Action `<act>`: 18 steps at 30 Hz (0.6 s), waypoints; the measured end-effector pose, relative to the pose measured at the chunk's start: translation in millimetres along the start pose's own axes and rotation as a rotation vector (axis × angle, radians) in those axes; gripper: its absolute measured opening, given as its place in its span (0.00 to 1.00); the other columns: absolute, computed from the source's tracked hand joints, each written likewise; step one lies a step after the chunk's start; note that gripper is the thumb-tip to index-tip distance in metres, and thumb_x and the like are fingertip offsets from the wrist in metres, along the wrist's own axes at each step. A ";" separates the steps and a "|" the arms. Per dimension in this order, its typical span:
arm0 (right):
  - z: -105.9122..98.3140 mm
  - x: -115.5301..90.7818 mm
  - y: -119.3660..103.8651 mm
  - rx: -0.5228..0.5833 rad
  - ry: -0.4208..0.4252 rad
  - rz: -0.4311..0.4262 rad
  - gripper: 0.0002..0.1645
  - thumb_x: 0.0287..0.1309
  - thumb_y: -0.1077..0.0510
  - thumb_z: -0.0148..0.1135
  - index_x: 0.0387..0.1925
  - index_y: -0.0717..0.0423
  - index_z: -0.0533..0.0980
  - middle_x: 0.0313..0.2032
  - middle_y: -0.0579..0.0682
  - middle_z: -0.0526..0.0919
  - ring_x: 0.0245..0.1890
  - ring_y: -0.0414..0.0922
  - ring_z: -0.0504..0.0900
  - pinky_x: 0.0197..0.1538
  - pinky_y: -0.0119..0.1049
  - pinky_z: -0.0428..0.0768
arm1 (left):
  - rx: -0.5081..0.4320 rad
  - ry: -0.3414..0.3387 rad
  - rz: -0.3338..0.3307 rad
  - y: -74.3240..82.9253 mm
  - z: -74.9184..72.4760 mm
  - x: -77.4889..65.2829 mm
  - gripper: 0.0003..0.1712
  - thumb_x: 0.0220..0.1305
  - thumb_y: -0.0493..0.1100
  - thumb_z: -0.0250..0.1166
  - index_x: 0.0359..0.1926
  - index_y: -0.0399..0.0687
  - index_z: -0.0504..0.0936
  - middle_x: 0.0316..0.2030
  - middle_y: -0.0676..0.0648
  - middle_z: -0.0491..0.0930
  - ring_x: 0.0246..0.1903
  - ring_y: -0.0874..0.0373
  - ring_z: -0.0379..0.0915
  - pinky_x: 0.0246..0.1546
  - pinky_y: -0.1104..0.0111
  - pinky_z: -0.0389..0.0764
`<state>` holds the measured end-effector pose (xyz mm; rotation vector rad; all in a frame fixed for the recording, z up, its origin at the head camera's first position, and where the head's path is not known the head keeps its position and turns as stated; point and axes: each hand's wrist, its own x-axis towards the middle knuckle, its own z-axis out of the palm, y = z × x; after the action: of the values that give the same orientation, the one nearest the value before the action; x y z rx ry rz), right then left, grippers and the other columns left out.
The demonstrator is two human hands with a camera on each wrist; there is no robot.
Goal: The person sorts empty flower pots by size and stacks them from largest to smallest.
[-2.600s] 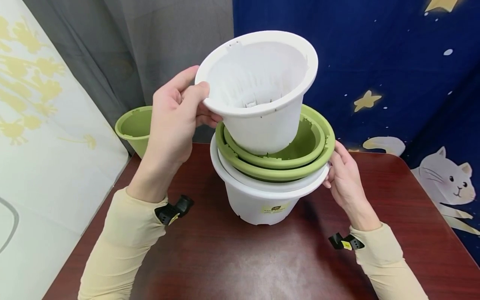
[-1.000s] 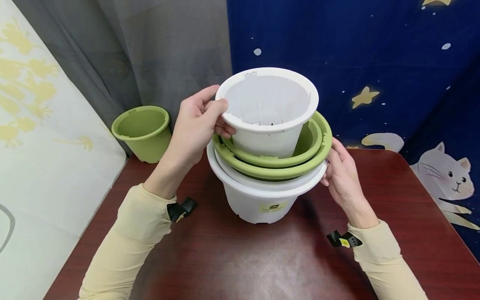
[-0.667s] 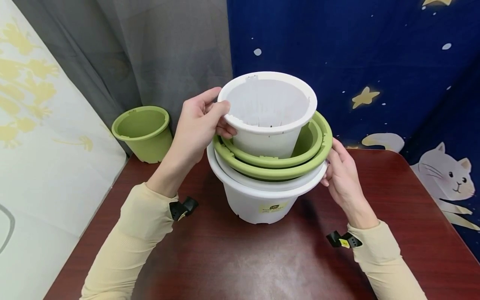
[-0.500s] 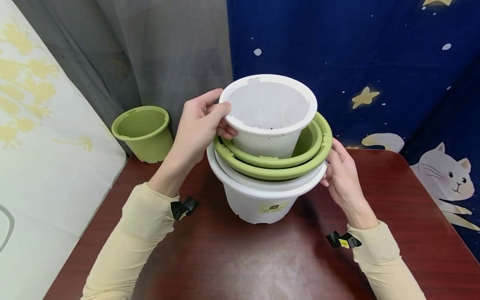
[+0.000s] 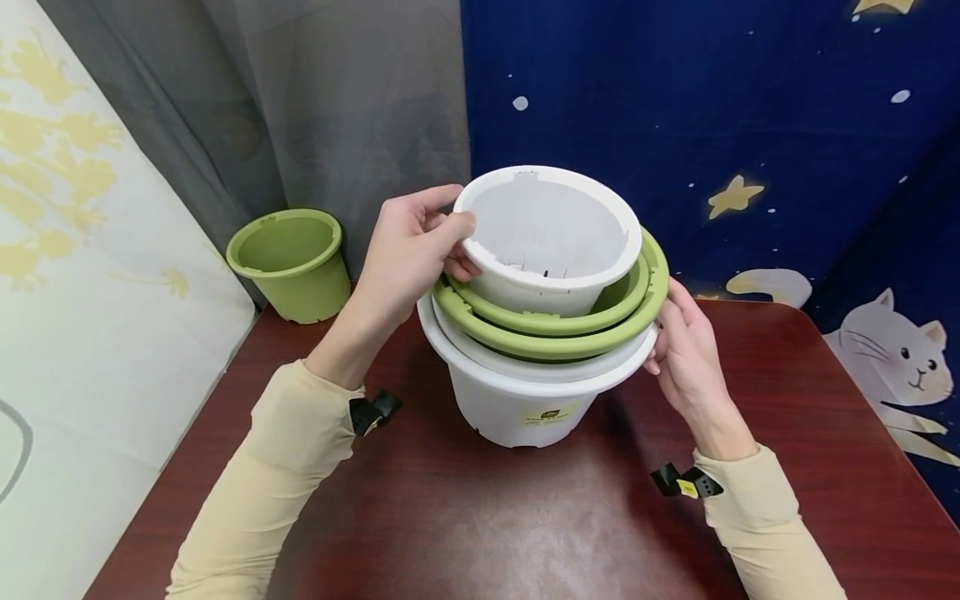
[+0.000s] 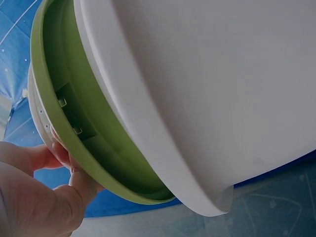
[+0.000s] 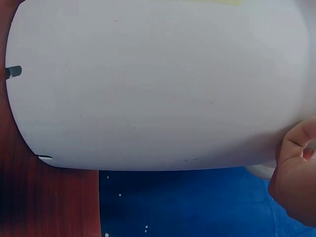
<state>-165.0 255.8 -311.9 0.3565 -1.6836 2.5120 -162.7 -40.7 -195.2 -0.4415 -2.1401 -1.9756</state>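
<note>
In the head view my left hand point(image 5: 412, 250) pinches the left rim of a small white flowerpot point(image 5: 551, 221), thumb at the inner edge. The pot tilts slightly to the right, its lower part inside two nested green flowerpots point(image 5: 555, 347). Those sit in large white flowerpots point(image 5: 517, 417) on the table, the outer one bearing a yellow label. My right hand point(image 5: 690, 358) grips the stack's right side at the large white rim, some fingers hidden behind it. From the right wrist, the large pot's wall point(image 7: 148, 98) fills most of the view, with fingers curled at its rim.
A separate green flowerpot point(image 5: 292, 275) stands upright at the table's back left corner. The dark red table point(image 5: 487, 533) ends at a grey curtain point(image 5: 360, 92) and a blue star-patterned curtain point(image 5: 585, 92). A white patterned panel point(image 5: 90, 333) runs along the left.
The small white pot has come down into the green pots and now leans slightly rightward, with my left hand following it down and right. My right hand keeps its hold on the stack.
</note>
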 end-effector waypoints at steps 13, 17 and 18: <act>-0.3 -0.4 0.6 0.001 -0.006 -0.004 0.16 0.78 0.60 0.47 0.61 0.57 0.72 0.21 0.48 0.76 0.09 0.38 0.66 0.13 0.26 0.59 | 0.025 -0.047 -0.040 -1.1 1.2 1.4 0.20 0.64 0.27 0.52 0.54 0.30 0.81 0.26 0.40 0.85 0.19 0.55 0.82 0.25 0.63 0.84; -0.5 -0.4 0.5 0.002 -0.005 -0.004 0.16 0.78 0.60 0.47 0.61 0.57 0.72 0.21 0.48 0.77 0.09 0.38 0.67 0.13 0.26 0.60 | 0.035 -0.051 -0.049 -0.8 1.2 2.0 0.19 0.64 0.27 0.53 0.53 0.29 0.82 0.25 0.41 0.84 0.19 0.55 0.82 0.25 0.63 0.84; -0.5 -0.4 0.5 0.002 -0.004 -0.004 0.16 0.78 0.60 0.47 0.61 0.57 0.72 0.21 0.48 0.77 0.09 0.38 0.66 0.13 0.26 0.60 | 0.038 -0.053 -0.053 -1.0 1.1 2.2 0.18 0.65 0.27 0.53 0.53 0.29 0.82 0.25 0.41 0.84 0.19 0.55 0.82 0.25 0.63 0.84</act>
<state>-164.8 256.2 -312.7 0.3646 -1.6807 2.5121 -165.0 -39.5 -195.5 -0.4397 -2.2405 -1.9686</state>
